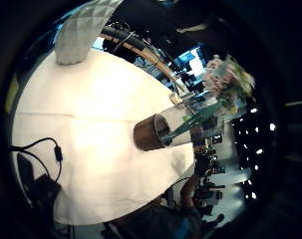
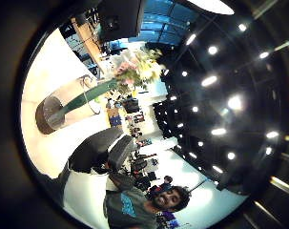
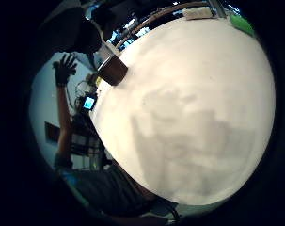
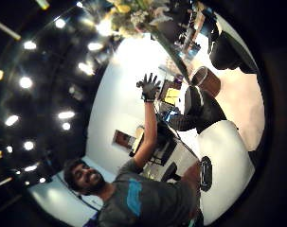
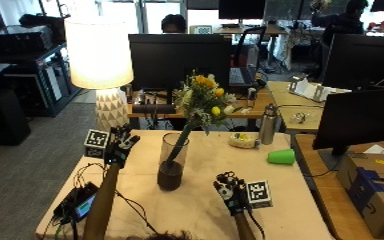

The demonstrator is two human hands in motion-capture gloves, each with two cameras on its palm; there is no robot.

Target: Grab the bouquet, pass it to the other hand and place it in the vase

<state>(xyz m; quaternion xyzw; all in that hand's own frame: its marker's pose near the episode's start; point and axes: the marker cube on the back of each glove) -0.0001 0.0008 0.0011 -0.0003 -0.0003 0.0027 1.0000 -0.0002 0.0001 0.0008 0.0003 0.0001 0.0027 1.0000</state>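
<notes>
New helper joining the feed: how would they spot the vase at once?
Start at the big lit lamp on the table's far left. Right of it, mid-table, stands the vase, between the two gloved hands. It is the only tall clear glass, dark at its base, holding the yellow bouquet.

The bouquet [image 5: 202, 102] stands in the glass vase [image 5: 171, 162] on the worktop [image 5: 198, 200], leaning right. The left hand [image 5: 120, 143] is raised beside it, fingers spread; the right hand [image 5: 232, 192] hovers lower, holding nothing. A lit lamp [image 5: 102, 60] stands behind.
</notes>
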